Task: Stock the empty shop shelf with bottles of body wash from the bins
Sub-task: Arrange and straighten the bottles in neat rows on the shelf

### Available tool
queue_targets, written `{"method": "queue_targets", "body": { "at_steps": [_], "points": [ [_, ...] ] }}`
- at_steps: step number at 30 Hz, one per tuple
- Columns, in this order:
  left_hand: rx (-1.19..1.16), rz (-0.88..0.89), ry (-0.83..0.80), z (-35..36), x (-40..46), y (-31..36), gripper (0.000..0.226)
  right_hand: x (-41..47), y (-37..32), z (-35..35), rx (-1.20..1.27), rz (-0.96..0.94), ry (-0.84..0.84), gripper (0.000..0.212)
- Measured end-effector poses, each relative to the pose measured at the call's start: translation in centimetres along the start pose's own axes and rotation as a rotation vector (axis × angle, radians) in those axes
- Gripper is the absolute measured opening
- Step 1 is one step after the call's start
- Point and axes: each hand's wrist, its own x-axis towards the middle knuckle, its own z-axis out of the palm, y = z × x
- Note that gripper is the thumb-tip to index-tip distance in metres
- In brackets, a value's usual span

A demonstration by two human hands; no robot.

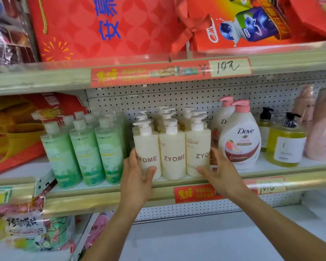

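Three cream ZYOME pump bottles stand in a front row on the middle shelf (299,174), with more of the same behind them. My left hand (135,178) grips the left ZYOME bottle (147,147), thumb across its front and fingers round its left side. My right hand (220,172) cups the right ZYOME bottle (197,146) from the right, thumb low on its front. The middle ZYOME bottle (172,153) stands untouched between them. Both hands bracket the row near the shelf's front edge.
Green pump bottles (85,157) stand left of the row. Dove bottles (240,140), yellow bottles (286,144) and pink bottles (322,132) stand to the right. Red gift boxes (105,25) fill the top shelf. The lower shelf (205,240) lies bare and white, with packets (34,228) at the lower left.
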Motion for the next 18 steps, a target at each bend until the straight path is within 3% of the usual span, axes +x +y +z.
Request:
{"method": "queue_targets", "body": {
  "at_steps": [9,18],
  "points": [
    [0.017,-0.033,-0.005,0.3,-0.2,0.2,0.081,0.1,0.1,1.0,-0.184,0.051,0.039,0.066],
    [0.078,-0.085,-0.025,-0.1,-0.6,1.2,0.082,0.3,0.8,0.9,-0.197,0.019,0.051,0.073]
  ]
}}
